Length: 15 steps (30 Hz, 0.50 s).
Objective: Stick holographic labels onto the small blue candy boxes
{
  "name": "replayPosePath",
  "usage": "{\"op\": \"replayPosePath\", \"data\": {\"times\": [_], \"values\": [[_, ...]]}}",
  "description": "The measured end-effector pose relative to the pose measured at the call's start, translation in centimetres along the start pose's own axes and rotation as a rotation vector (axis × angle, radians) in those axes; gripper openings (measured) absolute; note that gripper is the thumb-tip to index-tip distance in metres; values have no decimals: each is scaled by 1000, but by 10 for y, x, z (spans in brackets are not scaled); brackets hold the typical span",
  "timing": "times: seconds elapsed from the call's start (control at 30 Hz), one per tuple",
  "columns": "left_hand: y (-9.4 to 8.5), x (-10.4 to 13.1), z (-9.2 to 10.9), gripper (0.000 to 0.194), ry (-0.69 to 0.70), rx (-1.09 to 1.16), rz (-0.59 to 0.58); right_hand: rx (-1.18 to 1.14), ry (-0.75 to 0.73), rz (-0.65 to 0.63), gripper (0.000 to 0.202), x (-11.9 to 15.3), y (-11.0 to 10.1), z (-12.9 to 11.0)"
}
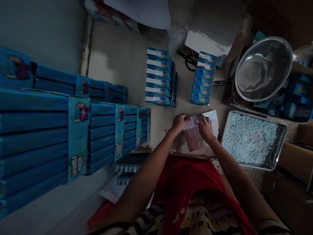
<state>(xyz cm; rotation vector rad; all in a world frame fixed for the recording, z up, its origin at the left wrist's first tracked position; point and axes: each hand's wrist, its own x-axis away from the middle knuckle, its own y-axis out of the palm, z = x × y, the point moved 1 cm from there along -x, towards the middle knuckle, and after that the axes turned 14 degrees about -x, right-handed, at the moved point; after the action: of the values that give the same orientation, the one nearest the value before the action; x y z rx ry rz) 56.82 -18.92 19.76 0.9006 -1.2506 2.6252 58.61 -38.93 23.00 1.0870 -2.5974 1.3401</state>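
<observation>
Near the table's front edge lies a shiny sheet (pixel 213 119) with a row of clear strips (pixel 194 138) on it. My left hand (pixel 180 121) pinches the upper left corner of the strips, fingers closed. At their upper right, my right hand (pixel 204 126) has bent fingers pressed on the sheet; what sits under the fingertips is too small to make out. Beyond my hands stand two rows of small blue boxes, one at the left (pixel 158 81) and a narrower one at the right (pixel 202 81), some with round blue openings.
Large stacks of blue packs (pixel 78 130) fill the left side. On the right are a metal tray (pixel 276 166) of small pale blue pellets, a steel bowl (pixel 264 68) and a box of blue containers (pixel 293 98). Black scissors (pixel 190 62) lie behind the narrow row.
</observation>
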Motion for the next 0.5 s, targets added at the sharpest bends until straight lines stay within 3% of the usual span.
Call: {"op": "replayPosePath", "data": {"times": [0.2, 0.37, 0.5], "values": [[-3, 3, 0, 13, -81, 210, 13, 48, -73, -56, 57, -18, 16, -9], [-5, 6, -8, 16, -180, 195, 31, 4, -83, -87, 46, 9, 17, -17], [-6, 11, -11, 15, -156, 55, 79, -43, 46, 0, 27, 40, -4, -35]]}}
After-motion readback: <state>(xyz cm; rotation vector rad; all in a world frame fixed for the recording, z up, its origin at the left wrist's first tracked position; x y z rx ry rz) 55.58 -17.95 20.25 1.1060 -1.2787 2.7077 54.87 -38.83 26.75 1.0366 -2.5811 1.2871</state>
